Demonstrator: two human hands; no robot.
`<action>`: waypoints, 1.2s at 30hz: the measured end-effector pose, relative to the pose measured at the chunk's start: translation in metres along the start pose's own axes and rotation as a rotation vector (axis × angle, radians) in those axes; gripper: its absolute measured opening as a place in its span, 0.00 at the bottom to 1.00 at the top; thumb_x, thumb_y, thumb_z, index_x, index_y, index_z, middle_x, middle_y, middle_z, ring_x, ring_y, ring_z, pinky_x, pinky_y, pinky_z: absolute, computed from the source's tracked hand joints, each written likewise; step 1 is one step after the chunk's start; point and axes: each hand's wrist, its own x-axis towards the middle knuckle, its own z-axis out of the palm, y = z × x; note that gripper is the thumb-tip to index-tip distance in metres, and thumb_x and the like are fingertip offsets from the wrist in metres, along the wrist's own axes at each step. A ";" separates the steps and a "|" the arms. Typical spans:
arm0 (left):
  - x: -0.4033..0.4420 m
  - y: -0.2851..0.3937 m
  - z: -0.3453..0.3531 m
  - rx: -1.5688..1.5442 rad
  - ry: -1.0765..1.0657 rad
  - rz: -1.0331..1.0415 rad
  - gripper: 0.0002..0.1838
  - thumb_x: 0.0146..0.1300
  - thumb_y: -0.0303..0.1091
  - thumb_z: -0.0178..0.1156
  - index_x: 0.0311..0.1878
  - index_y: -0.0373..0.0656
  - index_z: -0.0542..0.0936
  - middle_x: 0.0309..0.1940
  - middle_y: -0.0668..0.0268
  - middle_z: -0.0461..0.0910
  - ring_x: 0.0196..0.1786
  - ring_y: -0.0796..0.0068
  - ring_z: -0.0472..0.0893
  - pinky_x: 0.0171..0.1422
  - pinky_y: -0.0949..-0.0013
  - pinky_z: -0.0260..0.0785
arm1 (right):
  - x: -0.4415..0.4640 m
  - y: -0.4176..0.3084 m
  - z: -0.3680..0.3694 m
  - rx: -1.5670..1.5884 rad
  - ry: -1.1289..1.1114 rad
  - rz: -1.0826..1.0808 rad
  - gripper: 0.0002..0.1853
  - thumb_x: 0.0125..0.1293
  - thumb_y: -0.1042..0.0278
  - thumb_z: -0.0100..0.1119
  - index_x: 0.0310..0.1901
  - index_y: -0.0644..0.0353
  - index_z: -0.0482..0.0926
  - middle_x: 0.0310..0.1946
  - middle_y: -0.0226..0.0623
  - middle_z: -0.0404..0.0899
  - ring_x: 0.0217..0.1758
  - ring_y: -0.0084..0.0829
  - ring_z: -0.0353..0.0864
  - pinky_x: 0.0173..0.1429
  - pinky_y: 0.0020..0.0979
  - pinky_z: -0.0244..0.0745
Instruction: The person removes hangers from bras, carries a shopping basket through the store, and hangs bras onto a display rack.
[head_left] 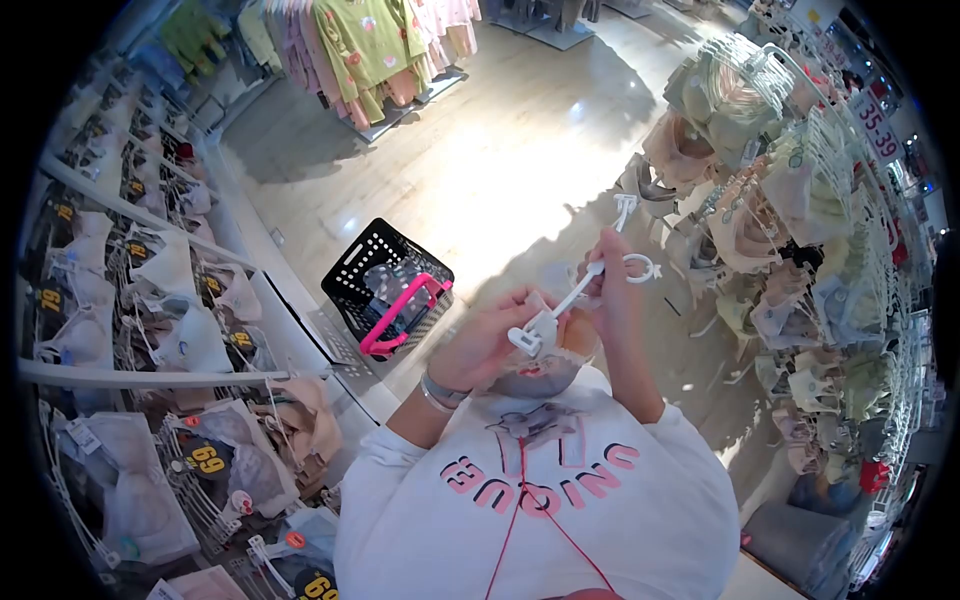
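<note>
A white plastic hanger (pixel 572 297) slants across in front of my chest, its hook ring out to the right. My right hand (pixel 609 272) is closed round the hanger near its middle. At the hanger's lower left end, my left hand (pixel 497 335) has its fingers closed on a beige bra (pixel 545 371), close to the white clip. The bra hangs below the hanger, against my white shirt, and part of it is hidden by my hands.
A black basket (pixel 345 262) with a pink handle (pixel 392 315) stands on the floor (pixel 480 180), dark dotted cloth inside. Bra racks line the left (pixel 150 379) and right (pixel 790 215). A clothes rack (pixel 372 50) stands ahead. A grey bin-like object (pixel 797 540) is at lower right.
</note>
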 end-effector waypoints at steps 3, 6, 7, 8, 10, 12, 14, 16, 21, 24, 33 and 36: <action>0.004 0.001 -0.011 0.110 0.068 0.013 0.09 0.70 0.37 0.50 0.41 0.41 0.73 0.37 0.67 0.78 0.38 0.81 0.77 0.45 0.76 0.69 | 0.006 0.001 -0.006 -0.110 -0.027 0.027 0.19 0.71 0.55 0.52 0.23 0.55 0.67 0.14 0.20 0.57 0.14 0.12 0.52 0.17 0.19 0.44; 0.009 -0.008 -0.024 0.315 0.190 0.061 0.09 0.70 0.37 0.51 0.41 0.41 0.73 0.33 0.70 0.77 0.36 0.84 0.75 0.43 0.78 0.68 | 0.007 -0.002 -0.005 -0.213 -0.060 -0.005 0.19 0.71 0.55 0.52 0.23 0.55 0.67 0.14 0.19 0.57 0.15 0.12 0.51 0.18 0.19 0.44; 0.010 -0.011 -0.026 0.400 0.248 0.097 0.09 0.70 0.37 0.51 0.40 0.41 0.73 0.32 0.71 0.76 0.36 0.85 0.75 0.42 0.79 0.67 | 0.007 -0.003 -0.003 -0.259 -0.071 -0.026 0.19 0.71 0.55 0.52 0.23 0.55 0.67 0.14 0.19 0.57 0.15 0.11 0.51 0.19 0.19 0.44; 0.011 -0.012 -0.026 0.450 0.272 0.119 0.08 0.70 0.36 0.51 0.40 0.41 0.73 0.31 0.72 0.75 0.35 0.86 0.75 0.40 0.80 0.67 | 0.009 -0.002 -0.003 -0.266 -0.079 -0.033 0.19 0.71 0.56 0.52 0.23 0.55 0.68 0.15 0.19 0.56 0.16 0.11 0.51 0.19 0.19 0.44; 0.011 -0.015 -0.023 0.552 0.322 0.161 0.07 0.70 0.35 0.52 0.41 0.41 0.73 0.29 0.73 0.74 0.32 0.87 0.74 0.37 0.81 0.66 | 0.010 0.000 -0.001 -0.277 -0.096 -0.046 0.18 0.70 0.56 0.53 0.24 0.55 0.69 0.16 0.19 0.56 0.16 0.11 0.51 0.19 0.19 0.43; 0.018 -0.028 -0.027 0.579 0.390 0.288 0.07 0.71 0.35 0.49 0.41 0.41 0.71 0.28 0.73 0.72 0.30 0.88 0.71 0.33 0.82 0.63 | 0.010 -0.002 0.002 -0.368 -0.110 -0.081 0.11 0.68 0.60 0.57 0.35 0.58 0.74 0.15 0.19 0.58 0.17 0.11 0.54 0.20 0.19 0.47; 0.022 -0.032 -0.032 0.557 0.427 0.364 0.07 0.72 0.35 0.48 0.42 0.41 0.70 0.27 0.73 0.71 0.28 0.89 0.69 0.31 0.82 0.62 | 0.011 -0.001 0.004 -0.417 -0.138 -0.147 0.14 0.65 0.64 0.61 0.47 0.59 0.72 0.16 0.20 0.61 0.18 0.11 0.57 0.21 0.18 0.50; 0.022 -0.028 -0.030 0.484 0.439 0.387 0.08 0.72 0.35 0.48 0.42 0.41 0.70 0.26 0.74 0.69 0.28 0.89 0.68 0.31 0.81 0.62 | 0.012 0.005 0.003 -0.427 -0.182 -0.240 0.30 0.60 0.68 0.66 0.62 0.60 0.66 0.18 0.20 0.64 0.19 0.12 0.59 0.22 0.17 0.52; 0.021 -0.023 -0.034 0.451 0.552 0.528 0.08 0.72 0.36 0.47 0.41 0.41 0.70 0.28 0.74 0.69 0.29 0.89 0.67 0.30 0.81 0.61 | -0.005 0.038 -0.001 -0.496 -0.107 -0.385 0.44 0.52 0.67 0.73 0.67 0.62 0.55 0.32 0.26 0.75 0.22 0.13 0.60 0.26 0.18 0.58; 0.025 -0.021 -0.038 0.622 0.644 0.667 0.08 0.72 0.35 0.47 0.41 0.41 0.69 0.28 0.73 0.69 0.28 0.88 0.67 0.30 0.79 0.61 | -0.027 0.055 0.003 -0.611 -0.327 -0.291 0.33 0.52 0.66 0.72 0.58 0.62 0.66 0.33 0.28 0.76 0.22 0.13 0.62 0.26 0.20 0.60; 0.017 -0.020 -0.049 0.852 0.677 0.709 0.07 0.71 0.31 0.48 0.44 0.37 0.69 0.28 0.66 0.72 0.28 0.80 0.70 0.31 0.74 0.64 | -0.031 0.094 0.008 -0.549 -0.594 -0.116 0.17 0.57 0.69 0.67 0.45 0.63 0.74 0.32 0.33 0.75 0.23 0.17 0.68 0.27 0.23 0.64; 0.014 -0.018 -0.049 0.905 0.710 0.729 0.08 0.71 0.31 0.47 0.44 0.36 0.69 0.30 0.63 0.73 0.30 0.77 0.71 0.34 0.72 0.65 | -0.034 0.095 0.011 -0.423 -0.579 -0.047 0.16 0.58 0.71 0.65 0.45 0.64 0.73 0.31 0.34 0.75 0.23 0.19 0.69 0.28 0.25 0.66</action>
